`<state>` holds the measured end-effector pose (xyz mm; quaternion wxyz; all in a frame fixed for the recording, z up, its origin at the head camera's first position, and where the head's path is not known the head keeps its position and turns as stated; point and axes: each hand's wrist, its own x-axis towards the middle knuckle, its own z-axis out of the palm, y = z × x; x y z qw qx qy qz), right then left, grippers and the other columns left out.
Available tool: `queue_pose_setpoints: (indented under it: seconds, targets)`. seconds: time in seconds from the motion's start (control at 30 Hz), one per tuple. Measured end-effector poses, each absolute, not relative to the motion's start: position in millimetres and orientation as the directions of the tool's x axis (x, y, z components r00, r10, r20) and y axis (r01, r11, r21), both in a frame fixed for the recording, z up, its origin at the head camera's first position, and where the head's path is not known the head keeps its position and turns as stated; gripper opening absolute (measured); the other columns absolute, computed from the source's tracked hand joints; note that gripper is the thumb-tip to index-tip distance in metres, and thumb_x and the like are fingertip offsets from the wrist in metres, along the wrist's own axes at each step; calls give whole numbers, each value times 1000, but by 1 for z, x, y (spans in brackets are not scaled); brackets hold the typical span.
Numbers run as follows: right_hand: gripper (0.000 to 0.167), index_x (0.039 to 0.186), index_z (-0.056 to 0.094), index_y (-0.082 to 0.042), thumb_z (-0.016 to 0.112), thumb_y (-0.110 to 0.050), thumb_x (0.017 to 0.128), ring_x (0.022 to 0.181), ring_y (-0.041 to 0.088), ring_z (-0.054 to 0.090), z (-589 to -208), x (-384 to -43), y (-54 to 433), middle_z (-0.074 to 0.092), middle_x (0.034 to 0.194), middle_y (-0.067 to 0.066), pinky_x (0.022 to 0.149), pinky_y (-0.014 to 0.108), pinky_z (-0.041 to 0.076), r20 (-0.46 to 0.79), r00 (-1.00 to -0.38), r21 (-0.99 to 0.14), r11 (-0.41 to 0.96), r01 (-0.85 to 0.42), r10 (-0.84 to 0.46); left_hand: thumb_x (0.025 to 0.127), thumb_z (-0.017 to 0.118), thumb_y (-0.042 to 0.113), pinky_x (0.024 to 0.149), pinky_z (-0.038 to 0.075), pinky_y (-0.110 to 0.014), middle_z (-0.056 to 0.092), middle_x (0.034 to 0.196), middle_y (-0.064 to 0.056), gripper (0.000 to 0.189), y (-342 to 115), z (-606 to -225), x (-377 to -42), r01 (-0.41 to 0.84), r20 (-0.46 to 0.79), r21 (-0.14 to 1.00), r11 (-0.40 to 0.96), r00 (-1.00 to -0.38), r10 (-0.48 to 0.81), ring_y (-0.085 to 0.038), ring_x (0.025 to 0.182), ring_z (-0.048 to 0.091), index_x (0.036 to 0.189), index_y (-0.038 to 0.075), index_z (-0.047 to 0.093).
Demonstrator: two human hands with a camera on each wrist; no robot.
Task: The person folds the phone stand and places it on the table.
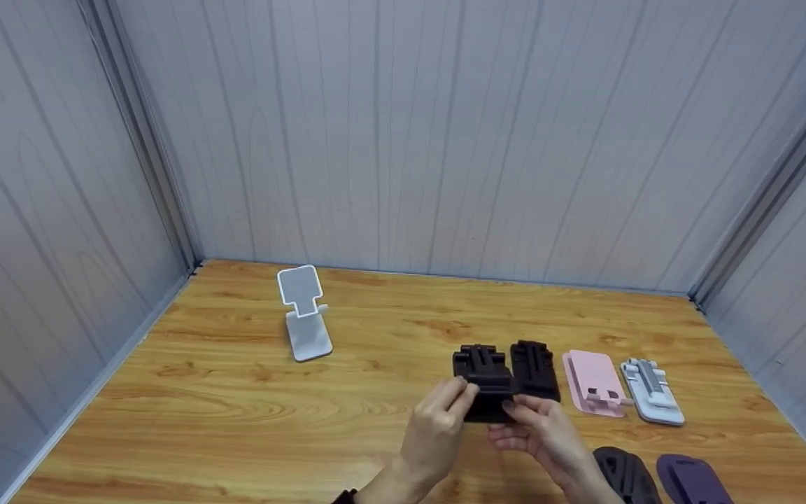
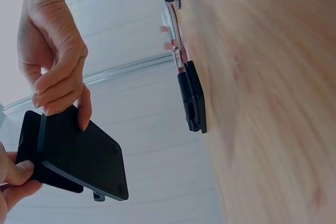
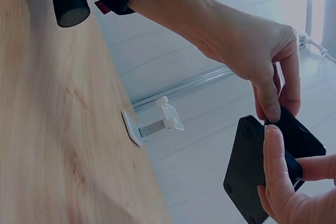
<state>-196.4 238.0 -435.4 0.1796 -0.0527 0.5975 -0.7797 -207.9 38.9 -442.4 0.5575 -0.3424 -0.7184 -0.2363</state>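
Both hands hold a black folding phone stand (image 1: pixel 483 367) above the table, its plates apart at an angle in the left wrist view. My left hand (image 1: pixel 436 423) pinches its left edge near the hinge. The right hand (image 1: pixel 541 432) grips the lower right part between thumb and fingers. In the right wrist view the left hand (image 3: pixel 262 51) reaches in from above, and the right hand (image 3: pixel 291 192) holds the black stand (image 3: pixel 244 163) from below. Just right of it in the head view lies another black folded stand (image 1: pixel 536 371).
An unfolded white phone stand (image 1: pixel 308 336) stands at the left. A pink stand (image 1: pixel 593 378) and a white folded one (image 1: pixel 653 399) lie at the right. Nearer are a dark rounded stand (image 1: pixel 623 476) and a purple one (image 1: pixel 693 479). Pale panel walls (image 1: pixel 403 140) enclose the wooden table (image 1: pixel 221 406).
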Motion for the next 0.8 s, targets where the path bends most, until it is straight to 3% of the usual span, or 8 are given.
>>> queue_pose_setpoints:
  seconds: [0.23,0.37,0.57,0.67,0.8]
  targets:
    - [38,121,74,-4,38,-11,117,84,12,82,-438,-198,243,83,89,5,81,25,68,-114,-920,-941,-258,221,-374,54,87,-23,75,64,-23,68,92,-7,47,37,-442,-206,752,961,-40,658,-151,231,-18,78,69,94,-1,78]
    - [43,117,72,-4,34,-25,120,83,14,82,-431,-194,241,83,88,5,80,26,68,-141,-918,-926,-278,254,-370,53,89,-21,77,65,-22,71,93,-8,46,37,-442,-205,739,960,-48,672,-153,236,-18,79,71,94,-1,79]
    - [51,120,66,-4,41,-48,117,82,14,82,-427,-191,239,83,89,5,81,27,69,-182,-910,-912,-283,298,-371,57,90,-17,80,64,-20,71,93,-8,42,35,-443,-205,735,956,-74,674,-141,259,-19,80,70,95,-2,80]
    - [52,124,67,-1,44,-47,117,81,14,82,-426,-191,238,82,89,4,81,27,69,-185,-915,-926,-247,284,-359,57,90,-16,79,64,-21,72,93,-8,41,35,-443,-204,735,955,-83,673,-134,265,-20,80,70,94,-2,80]
    - [42,120,71,-5,46,-38,118,81,12,81,-428,-193,238,82,87,2,81,27,69,-160,-918,-941,-225,253,-362,57,89,-15,78,65,-22,74,94,-10,40,34,-444,-203,733,956,-83,675,-133,262,-20,80,71,94,-2,80]
